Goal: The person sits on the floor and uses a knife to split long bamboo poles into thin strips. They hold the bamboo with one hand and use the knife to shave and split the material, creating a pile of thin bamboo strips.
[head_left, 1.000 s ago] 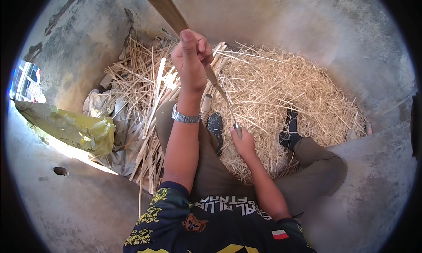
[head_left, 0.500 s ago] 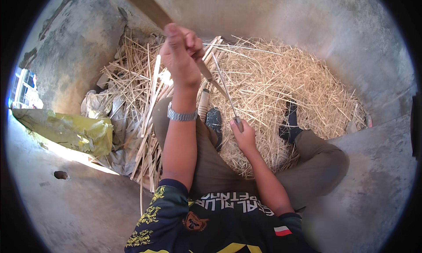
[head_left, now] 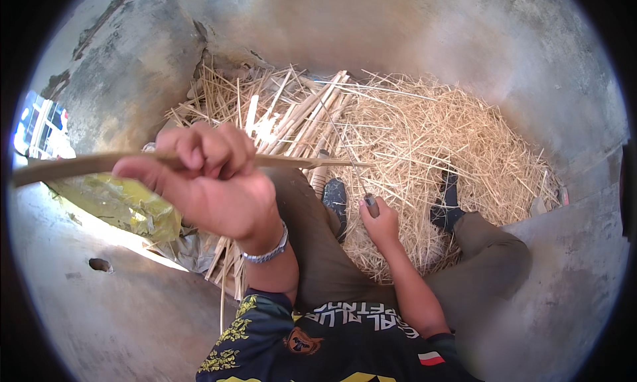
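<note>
Rough craft workspace indicated: knife point(head_left: 372, 206) held mid-frame, shavings point(head_left: 431, 130) heaped centre-right, bare concrete wall point(head_left: 411, 30) seen across top.

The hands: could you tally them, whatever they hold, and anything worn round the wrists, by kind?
Hands: 2, left hand and right hand
Wooden strip: 1, in the left
Knife: 1, in the right
Wristband: 1, on the left
Total: 5

Head camera: worn on the head, fisheye
Facing: down past the shirt point(head_left: 338, 351) to the straw-like heap point(head_left: 458, 133)
Nearness: left hand point(head_left: 225, 197) close, heap farther
</note>
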The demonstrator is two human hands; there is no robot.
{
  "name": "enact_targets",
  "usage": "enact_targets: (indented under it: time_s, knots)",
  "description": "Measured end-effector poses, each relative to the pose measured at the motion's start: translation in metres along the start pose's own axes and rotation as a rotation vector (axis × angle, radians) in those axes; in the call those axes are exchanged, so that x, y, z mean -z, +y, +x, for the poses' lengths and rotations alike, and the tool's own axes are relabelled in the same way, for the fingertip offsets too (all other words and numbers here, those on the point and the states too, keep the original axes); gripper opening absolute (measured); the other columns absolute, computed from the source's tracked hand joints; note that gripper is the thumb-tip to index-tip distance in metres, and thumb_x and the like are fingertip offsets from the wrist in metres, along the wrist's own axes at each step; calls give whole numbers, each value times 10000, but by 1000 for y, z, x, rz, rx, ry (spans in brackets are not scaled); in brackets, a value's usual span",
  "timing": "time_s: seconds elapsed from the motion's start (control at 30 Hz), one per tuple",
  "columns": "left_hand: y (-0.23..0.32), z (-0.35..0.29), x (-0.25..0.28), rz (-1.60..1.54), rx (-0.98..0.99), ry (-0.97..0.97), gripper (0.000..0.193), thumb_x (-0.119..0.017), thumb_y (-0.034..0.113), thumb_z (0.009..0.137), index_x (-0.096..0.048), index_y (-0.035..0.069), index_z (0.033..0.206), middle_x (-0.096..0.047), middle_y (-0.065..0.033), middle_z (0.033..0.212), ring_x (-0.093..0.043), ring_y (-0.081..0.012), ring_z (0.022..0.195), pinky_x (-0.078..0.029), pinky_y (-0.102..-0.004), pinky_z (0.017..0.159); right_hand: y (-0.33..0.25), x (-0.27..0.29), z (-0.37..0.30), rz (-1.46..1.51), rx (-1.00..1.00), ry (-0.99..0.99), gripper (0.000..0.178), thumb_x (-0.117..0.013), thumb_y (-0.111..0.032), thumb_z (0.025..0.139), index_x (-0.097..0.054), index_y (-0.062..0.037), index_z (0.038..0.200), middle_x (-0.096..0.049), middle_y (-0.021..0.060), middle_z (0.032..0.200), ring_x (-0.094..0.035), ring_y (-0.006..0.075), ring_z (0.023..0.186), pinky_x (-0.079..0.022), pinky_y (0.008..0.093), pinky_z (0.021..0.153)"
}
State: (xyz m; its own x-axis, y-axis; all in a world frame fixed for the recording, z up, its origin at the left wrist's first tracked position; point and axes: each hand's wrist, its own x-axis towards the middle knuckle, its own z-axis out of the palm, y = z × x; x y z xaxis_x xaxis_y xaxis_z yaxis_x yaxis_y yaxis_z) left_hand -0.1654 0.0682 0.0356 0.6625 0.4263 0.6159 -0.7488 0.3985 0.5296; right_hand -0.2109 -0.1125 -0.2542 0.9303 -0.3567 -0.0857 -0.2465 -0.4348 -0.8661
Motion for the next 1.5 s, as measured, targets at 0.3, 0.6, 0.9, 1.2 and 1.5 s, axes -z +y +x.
enact_targets:
  time_s: [0.3, 0.6, 0.9, 1.2, 1.5]
  knots:
    - [7, 0, -2, -260, 139, -213, 614, -375, 699, 991, -403, 160, 700, -276, 59, 514, -192, -76, 426, -157, -248, 381, 95, -25, 13, 38, -520, 87, 360, -691, -320, 805, -700, 41, 799, -669, 227, 707, -676, 371, 696, -510, 447, 653]
    - [-21, 0, -9, -144, 146, 85, 630, -430, 723, 959, -389, 158, 682, -257, 45, 506, -172, -84, 420, -132, -257, 376, 28, -11, -2, -63, -195, 74, 310, -645, -276, 849, -675, 28, 796, -666, 226, 703, -676, 383, 684, -506, 465, 664]
    - [-13, -12, -17, -144, 125, -23, 635, -343, 703, 996, -366, 143, 699, -250, 37, 521, -158, -84, 437, -119, -269, 399, 65, -20, 5, -34, -222, -3, 320, -658, -265, 829, -660, 48, 766, -654, 248, 694, -667, 402, 668, -505, 473, 666]
    - [-18, -9, -13, -78, 67, 14, 658, -297, 734, 981, -387, 124, 751, -271, 47, 552, -209, -84, 441, -172, -262, 430, 31, -16, 2, 66, -94, 52, 277, -661, -209, 811, -610, 31, 680, -594, 164, 575, -606, 277, 538, -475, 420, 584]
    - [-54, -4, -13, -101, 118, 188, 643, -369, 710, 986, -382, 140, 687, -262, 48, 525, -184, -77, 450, -119, -255, 422, 9, 0, -4, 1, -32, 10, 269, -673, -218, 828, -621, 23, 721, -597, 173, 584, -601, 244, 531, -473, 411, 571]
